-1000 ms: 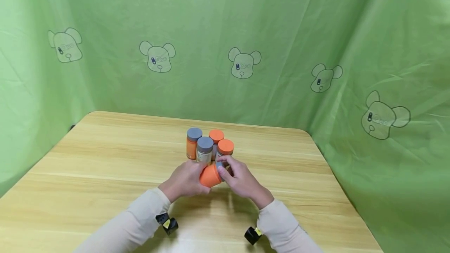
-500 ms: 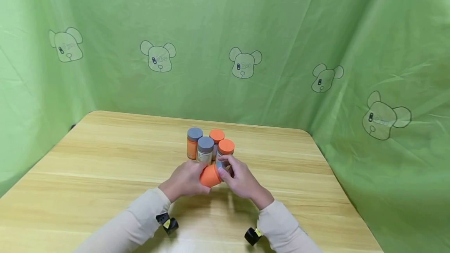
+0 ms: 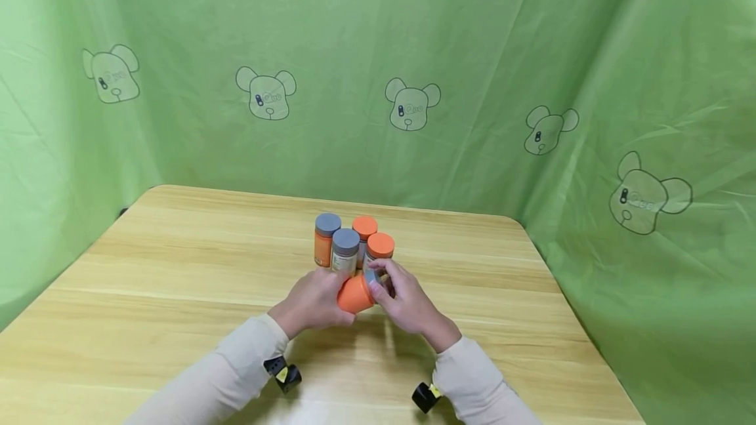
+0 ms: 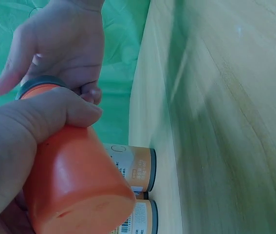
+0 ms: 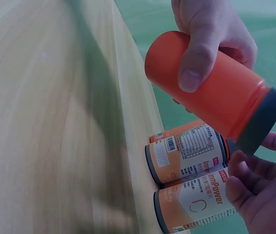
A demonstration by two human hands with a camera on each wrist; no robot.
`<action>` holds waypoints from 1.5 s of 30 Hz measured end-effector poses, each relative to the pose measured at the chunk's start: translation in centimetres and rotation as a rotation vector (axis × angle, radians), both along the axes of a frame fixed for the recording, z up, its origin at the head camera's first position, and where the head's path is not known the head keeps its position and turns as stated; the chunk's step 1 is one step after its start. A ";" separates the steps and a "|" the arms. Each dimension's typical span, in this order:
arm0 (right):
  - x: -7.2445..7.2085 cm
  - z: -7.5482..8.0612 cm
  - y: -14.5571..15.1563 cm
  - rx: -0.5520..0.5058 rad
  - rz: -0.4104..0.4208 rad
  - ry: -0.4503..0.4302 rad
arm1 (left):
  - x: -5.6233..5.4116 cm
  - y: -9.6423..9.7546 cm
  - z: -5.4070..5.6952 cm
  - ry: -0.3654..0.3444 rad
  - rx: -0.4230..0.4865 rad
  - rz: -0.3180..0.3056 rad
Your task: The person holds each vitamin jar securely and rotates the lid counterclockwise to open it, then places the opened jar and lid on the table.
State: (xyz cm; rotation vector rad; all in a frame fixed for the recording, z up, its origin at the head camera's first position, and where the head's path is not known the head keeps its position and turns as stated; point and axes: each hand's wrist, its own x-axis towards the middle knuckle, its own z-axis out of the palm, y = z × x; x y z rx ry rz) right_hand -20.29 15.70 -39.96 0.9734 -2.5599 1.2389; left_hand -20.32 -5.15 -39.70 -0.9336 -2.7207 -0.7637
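Observation:
My left hand [image 3: 315, 300] grips an orange plastic bottle [image 3: 354, 294], tilted with its base toward me. A dark grey lid [image 5: 263, 122] sits on the bottle's upper end. The thumb and fingers of my right hand [image 3: 409, 300] are curled about that lid; in the right wrist view its fingertips are at the lid's lower edge and the thumb is mostly cut off. Upright just behind my hands stand an orange bottle with a grey lid [image 3: 323, 248], a pale-labelled bottle with a grey lid [image 3: 345, 243] and two orange-lidded bottles, the nearer one [image 3: 380, 245] partly hidden.
The wooden table [image 3: 177, 267] extends around the hands to its rounded far corners. Green curtains [image 3: 331, 149] with printed bear heads hang behind it and at both sides. A black wrist camera [image 3: 289, 378] is strapped below the left sleeve, another below the right [image 3: 425, 397].
Very little differs: the hands and the held bottle stay nearly in place, with a slight shift to the right in the head view. The standing bottles have not moved on the table.

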 end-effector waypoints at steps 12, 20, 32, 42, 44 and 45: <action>-0.1 0.2 0.2 -0.014 0.039 -0.010 | 0.0 -0.1 -0.1 -0.007 -0.009 0.006; 0.0 0.4 0.0 0.022 -0.025 -0.058 | 0.0 0.1 0.0 -0.011 -0.012 -0.006; 0.0 0.3 0.3 0.000 0.036 -0.019 | 0.0 -0.1 -0.2 -0.010 -0.013 -0.001; 0.0 0.1 0.2 0.017 0.019 -0.077 | 0.0 0.1 -0.1 -0.002 -0.019 -0.005; 0.1 0.2 0.3 0.016 0.040 -0.072 | 0.0 0.1 -0.1 -0.007 -0.020 -0.004; 0.1 0.2 0.3 0.018 0.048 -0.057 | 0.0 0.1 -0.2 -0.009 -0.020 -0.003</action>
